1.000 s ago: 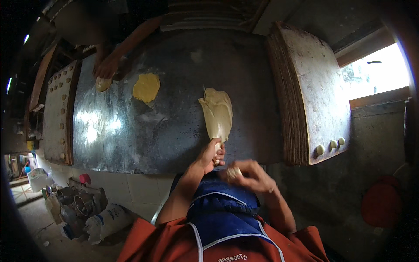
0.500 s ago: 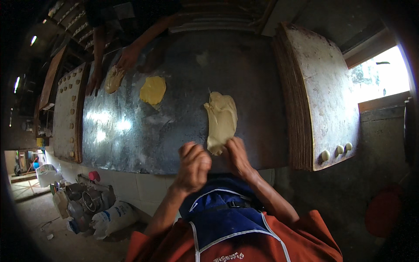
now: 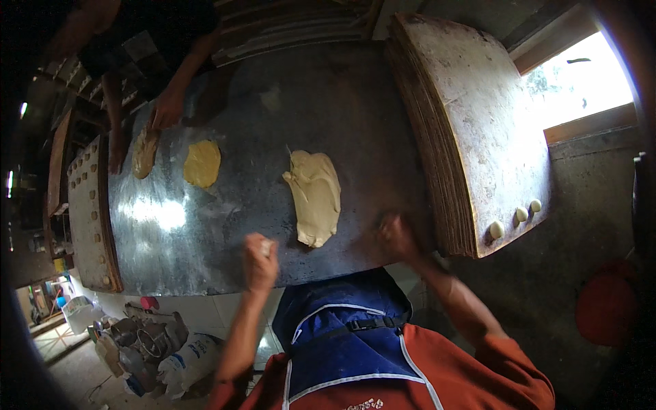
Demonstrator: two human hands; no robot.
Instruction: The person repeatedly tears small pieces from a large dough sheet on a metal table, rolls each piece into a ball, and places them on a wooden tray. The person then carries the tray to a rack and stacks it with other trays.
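A long, flattened slab of pale dough (image 3: 317, 205) lies on the dark metal-topped table (image 3: 253, 130), in front of me. My left hand (image 3: 260, 265) is closed at the table's near edge, left of the slab and apart from it. A small pale bit, apparently dough, shows between its thumb and fingers. My right hand (image 3: 399, 236) is over the table to the right of the slab, not touching it. Its fingers are curled in and somewhat blurred; whatever may be inside them is hidden.
A yellow flattened mass (image 3: 202, 164) lies left of the slab. Beyond it, a co-worker's hand (image 3: 167, 109) touches another dough piece (image 3: 144, 154). Stacked boards (image 3: 471, 137) flank the right side, with dough balls (image 3: 497, 229) on top. Another board (image 3: 92, 225) with small pieces stands left.
Both hands have come away from the slab's near end and moved apart, the left one leftward and the right one rightward. The whole view has shifted and tilted.
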